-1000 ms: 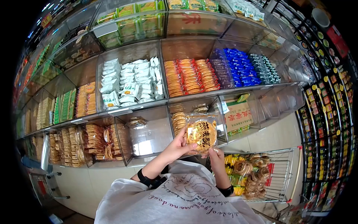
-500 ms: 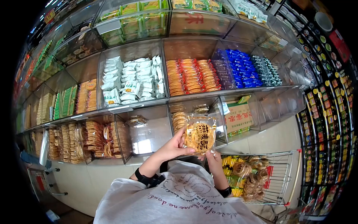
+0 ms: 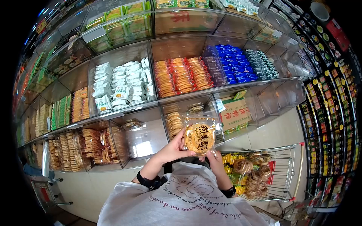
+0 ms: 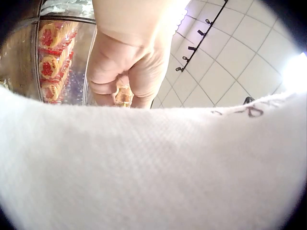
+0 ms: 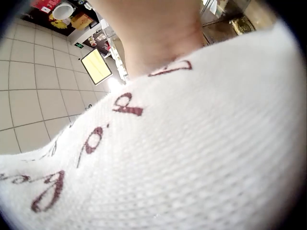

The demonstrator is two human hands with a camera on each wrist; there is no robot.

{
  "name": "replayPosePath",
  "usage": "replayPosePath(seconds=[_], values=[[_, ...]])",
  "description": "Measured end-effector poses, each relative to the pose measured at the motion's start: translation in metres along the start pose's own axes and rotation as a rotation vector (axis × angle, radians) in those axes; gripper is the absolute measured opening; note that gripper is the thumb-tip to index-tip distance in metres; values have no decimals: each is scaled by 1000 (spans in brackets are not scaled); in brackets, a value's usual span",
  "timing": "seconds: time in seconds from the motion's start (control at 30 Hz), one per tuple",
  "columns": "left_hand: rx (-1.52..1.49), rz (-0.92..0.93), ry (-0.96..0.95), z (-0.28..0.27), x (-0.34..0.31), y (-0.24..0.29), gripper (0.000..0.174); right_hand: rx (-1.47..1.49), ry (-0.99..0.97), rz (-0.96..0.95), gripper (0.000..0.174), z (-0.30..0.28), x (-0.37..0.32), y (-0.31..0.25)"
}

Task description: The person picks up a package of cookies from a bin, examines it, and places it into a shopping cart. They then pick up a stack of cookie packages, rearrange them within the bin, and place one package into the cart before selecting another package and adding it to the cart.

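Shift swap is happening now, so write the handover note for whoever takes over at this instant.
Left hand: grips the clear plastic packet of round golden biscuits by its left edge, thumb on the front.
Right hand: pinches the packet's bottom edge.
Where: packet held up before the clear acrylic shelf bin of similar biscuits; silver wire shopping trolley stands at the right.
Done: similar biscuit packets and yellow packs already lie in the trolley.
Left: the held packet is in neither bin nor trolley.

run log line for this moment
left hand: grips round orange biscuit in clear wrapper | right hand: pinches wrapper's lower edge | behind: clear plastic bins | right: wire shopping cart
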State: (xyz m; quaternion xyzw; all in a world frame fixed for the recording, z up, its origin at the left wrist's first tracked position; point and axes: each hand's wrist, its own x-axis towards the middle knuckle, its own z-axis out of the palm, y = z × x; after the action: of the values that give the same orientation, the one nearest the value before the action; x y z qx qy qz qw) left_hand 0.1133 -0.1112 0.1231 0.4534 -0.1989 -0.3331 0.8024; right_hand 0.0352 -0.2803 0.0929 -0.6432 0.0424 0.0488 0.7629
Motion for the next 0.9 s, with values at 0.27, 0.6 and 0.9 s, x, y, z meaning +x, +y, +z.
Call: replayPosePath(seconds=[0.27, 0.6, 0.9], values=[[45, -28, 19, 2, 9, -8, 78, -25, -9, 31, 25, -13, 6, -3], [54, 27, 76, 10, 12, -8, 80, -4, -3, 54, 25, -18, 12, 0], [76, 23, 88, 15, 14, -10, 83, -3, -13, 55, 26, -24, 11, 0]])
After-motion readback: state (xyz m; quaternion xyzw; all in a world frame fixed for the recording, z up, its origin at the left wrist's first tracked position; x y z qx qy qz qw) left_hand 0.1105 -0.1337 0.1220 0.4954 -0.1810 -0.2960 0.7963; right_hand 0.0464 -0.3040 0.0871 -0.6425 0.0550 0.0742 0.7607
